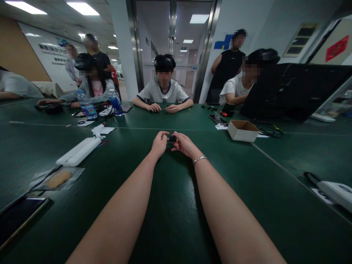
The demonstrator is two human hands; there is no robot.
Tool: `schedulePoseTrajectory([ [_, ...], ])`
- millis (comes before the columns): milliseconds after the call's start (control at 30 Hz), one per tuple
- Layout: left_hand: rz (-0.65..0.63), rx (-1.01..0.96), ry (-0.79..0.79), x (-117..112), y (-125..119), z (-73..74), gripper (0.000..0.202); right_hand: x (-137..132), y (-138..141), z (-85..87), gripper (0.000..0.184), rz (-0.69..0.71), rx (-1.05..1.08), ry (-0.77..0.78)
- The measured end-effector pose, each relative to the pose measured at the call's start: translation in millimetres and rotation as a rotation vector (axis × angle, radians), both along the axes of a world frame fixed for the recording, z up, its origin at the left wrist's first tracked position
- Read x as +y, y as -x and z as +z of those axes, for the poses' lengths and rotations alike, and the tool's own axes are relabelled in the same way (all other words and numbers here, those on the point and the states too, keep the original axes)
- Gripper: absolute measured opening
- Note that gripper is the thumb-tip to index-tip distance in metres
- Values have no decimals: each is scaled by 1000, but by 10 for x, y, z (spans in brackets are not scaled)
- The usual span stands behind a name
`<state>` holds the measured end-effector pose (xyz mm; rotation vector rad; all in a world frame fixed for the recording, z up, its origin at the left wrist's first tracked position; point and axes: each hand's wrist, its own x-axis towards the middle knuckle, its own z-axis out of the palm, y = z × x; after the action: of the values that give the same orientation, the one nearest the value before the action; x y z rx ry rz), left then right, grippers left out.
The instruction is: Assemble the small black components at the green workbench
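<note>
Over the green table (170, 190), both hands meet in front of me around a small black object (172, 138) with a short metallic end, shaped somewhat like a USB stick. My right hand (186, 144) is closed on its black body between thumb and fingers, with a silver bracelet (200, 159) at the wrist. At the metallic left end, the fingertips of my left hand (159, 144) are pinched together. Fingers partly hide the object, so its exact kind is unclear.
Left lie a white power strip (78, 151), a plastic bag (62, 178) and a phone (22, 216). Two bottles (87, 106) stand beyond. An open cardboard box (242, 131) and a black monitor (294, 90) are to the right. A person (164, 91) sits opposite.
</note>
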<state>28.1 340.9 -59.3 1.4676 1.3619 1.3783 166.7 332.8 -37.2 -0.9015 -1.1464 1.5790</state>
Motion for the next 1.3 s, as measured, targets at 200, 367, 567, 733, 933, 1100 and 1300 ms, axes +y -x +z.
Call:
schedulePoseTrajectory([
  [200, -2, -4, 4, -18, -5, 25, 25, -3, -22, 2, 10, 24, 11, -12],
  [367, 2, 3, 19, -25, -6, 39, 26, 10, -31, -9, 11, 49, -38, -42],
  [567, 6, 13, 16, -47, -7, 53, 25, 24, -18, -29, 12, 32, 14, -24],
  [733, 16, 26, 8, -42, -5, 48, 26, 25, -33, -38, 11, 33, 26, -41],
  [933, -4, 32, 18, -52, -9, 65, 26, 33, -10, -36, 15, 9, 3, -28],
  [1100, 34, 64, -8, -27, 2, 45, 26, 41, -36, -67, 13, 41, 20, -78],
  [1300, -14, 14, -8, -46, 20, 59, 30, 25, -76, -86, 25, 100, 42, -138],
])
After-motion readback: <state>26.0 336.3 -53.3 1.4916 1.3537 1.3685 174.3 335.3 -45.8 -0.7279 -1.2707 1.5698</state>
